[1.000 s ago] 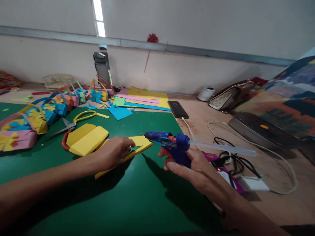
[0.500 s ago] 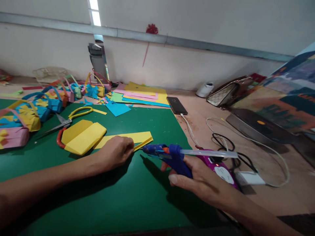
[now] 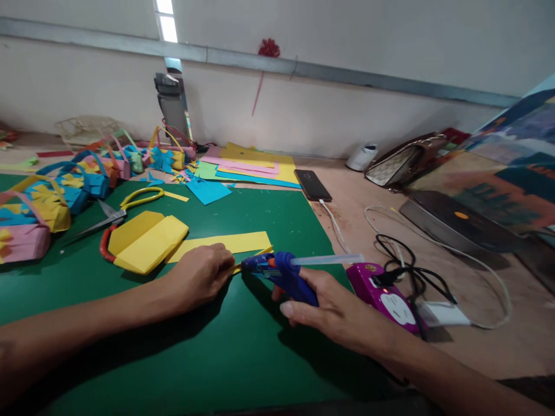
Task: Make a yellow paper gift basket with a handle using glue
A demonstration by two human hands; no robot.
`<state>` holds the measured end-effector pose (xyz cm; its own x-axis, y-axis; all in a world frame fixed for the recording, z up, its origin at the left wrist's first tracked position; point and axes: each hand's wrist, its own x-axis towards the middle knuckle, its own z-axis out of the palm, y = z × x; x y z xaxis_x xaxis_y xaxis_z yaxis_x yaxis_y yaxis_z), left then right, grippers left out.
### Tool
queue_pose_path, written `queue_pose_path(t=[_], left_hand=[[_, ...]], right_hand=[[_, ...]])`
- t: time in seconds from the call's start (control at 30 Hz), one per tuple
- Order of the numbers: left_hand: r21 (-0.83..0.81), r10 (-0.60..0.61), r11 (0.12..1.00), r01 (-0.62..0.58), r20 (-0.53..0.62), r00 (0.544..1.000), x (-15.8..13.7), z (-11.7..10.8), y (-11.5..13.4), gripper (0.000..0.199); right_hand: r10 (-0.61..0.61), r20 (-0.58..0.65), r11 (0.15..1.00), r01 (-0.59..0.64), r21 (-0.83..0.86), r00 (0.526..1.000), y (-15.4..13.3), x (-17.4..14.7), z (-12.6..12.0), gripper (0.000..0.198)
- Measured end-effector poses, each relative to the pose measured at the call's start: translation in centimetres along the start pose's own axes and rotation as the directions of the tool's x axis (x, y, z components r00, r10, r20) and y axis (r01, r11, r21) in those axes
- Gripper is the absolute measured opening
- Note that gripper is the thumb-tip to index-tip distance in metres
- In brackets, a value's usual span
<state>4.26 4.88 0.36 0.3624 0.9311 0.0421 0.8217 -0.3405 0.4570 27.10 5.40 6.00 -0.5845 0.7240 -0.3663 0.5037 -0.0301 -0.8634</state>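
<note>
Pinning the long yellow paper strip mid-counter with our left hand, our right hand closed around the blue hot-glue gun, we judge hot glue could burn those fingertips beside the nozzle.

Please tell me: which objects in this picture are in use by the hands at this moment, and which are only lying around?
In use:
- blue hot glue gun, gripped in the right hand
- long yellow paper strip, pressed down by the left hand
- green cutting mat

Lying about:
- yellow-handled scissors
- folded yellow paper piece
- black phone
- finished coloured paper baskets
- stack of coloured paper sheets
</note>
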Motion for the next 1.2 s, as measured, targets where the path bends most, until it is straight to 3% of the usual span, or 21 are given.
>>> queue_pose_path(t=[0.27,0.8,1.2], left_hand=[[0.053,-0.044,0.998,0.044,-0.008,0.999,-0.39,0.37,-0.11,0.024],[0.055,-0.045,0.997,0.047,-0.033,0.998,-0.52,0.61,-0.12,0.024],[0.057,-0.042,0.997,0.044,-0.045,0.998,-0.48,0.61,-0.05,0.021]], right_hand=[[0.016,-0.025,0.997,-0.018,-0.076,1.0,-0.29,-0.21,0.13,0.016],[0.021,0.052,0.998,-0.018,-0.06,0.998,-0.41,-0.08,-0.09,0.017],[0.037,0.031,0.994,-0.034,-0.1,0.999,-0.61,-0.36,0.25,0.015]])
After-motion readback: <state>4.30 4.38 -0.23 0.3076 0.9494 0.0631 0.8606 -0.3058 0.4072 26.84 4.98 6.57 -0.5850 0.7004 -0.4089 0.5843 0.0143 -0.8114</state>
